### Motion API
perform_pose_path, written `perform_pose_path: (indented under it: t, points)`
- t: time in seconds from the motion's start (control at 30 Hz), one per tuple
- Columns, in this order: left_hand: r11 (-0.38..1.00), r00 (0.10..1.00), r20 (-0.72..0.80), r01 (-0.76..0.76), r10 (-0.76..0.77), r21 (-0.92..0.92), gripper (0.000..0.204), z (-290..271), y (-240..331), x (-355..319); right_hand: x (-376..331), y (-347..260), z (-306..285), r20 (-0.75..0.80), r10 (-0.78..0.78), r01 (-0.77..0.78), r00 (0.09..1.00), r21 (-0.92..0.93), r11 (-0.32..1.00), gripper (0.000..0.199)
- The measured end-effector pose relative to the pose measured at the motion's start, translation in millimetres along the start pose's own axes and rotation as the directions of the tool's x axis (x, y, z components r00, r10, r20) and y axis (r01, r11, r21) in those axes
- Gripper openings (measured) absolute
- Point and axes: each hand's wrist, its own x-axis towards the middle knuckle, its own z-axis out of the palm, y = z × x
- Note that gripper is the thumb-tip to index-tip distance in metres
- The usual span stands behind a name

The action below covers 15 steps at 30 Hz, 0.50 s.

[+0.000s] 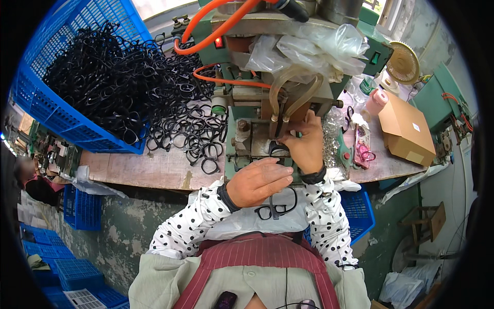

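My right hand (pixel 307 144) is at the green press machine (pixel 242 113), thumb and fingers pinched at its metal work block. A black eyeglass frame (pixel 278 148) shows partly by the fingertips, the rest covered by the hand and block. My left hand (pixel 260 183) is in front of the block, back upward, fingers stretched to the right; its thumb is hidden. Just below its fingers is another black eyeglass frame (pixel 276 210), over white plastic at my lap. Two clear tubes (pixel 300 100) curve down to the tool above the block.
A blue crate (pixel 77 126) heaped with black eyeglass frames (pixel 98 77) stands left, with more loose frames (pixel 206 131) spilling toward the machine. On the right are a cardboard box (pixel 406 129), a pink roll (pixel 377 100) and a small fan (pixel 402 63). Orange hoses (pixel 221 20) loop overhead.
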Motion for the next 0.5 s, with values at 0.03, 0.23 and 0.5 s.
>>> perform_pose_path:
  t: [0.03, 0.23, 0.5]
  points:
    - [1.000, 1.000, 0.000, 0.002, -0.002, -0.003, 0.038, 0, 1, 0, 0, 1, 6, -0.051, -0.081, 0.079, 0.995, -0.051, 0.996, 0.016]
    - [1.000, 1.000, 0.012, 0.014, -0.014, 0.003, 0.038, -2, 2, 1, 27, 72, 10, -0.303, 0.037, -0.103, 0.952, -0.205, 0.973, 0.019]
    - [1.000, 1.000, 0.010, 0.011, -0.011, 0.004, 0.037, -3, 1, 4, -19, 149, -64, -0.485, 0.152, -0.333, 0.861, -0.313, 0.889, 0.018]
